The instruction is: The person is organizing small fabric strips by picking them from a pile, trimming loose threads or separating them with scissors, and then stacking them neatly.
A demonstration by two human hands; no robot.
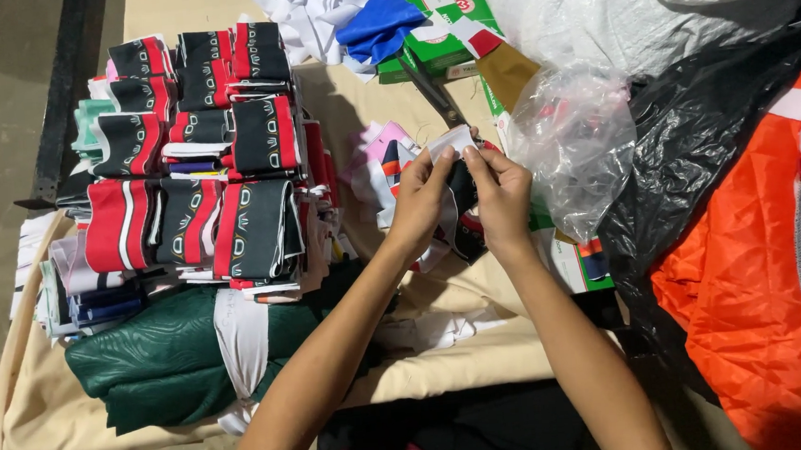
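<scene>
White tag (pixel 452 141), pinched by both hands' grips

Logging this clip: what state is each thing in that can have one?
Left hand: pinching the white fabric piece.
Right hand: pinching it too.
Scissors: lying on the table, closed.
Clear plastic bag: crumpled.
Folded red-and-black pieces: stacked in rows.
Green fabric: folded.

Cloth-covered table (pixel 448 363), seemingly under garment stacks (pixel 198 154)
</scene>
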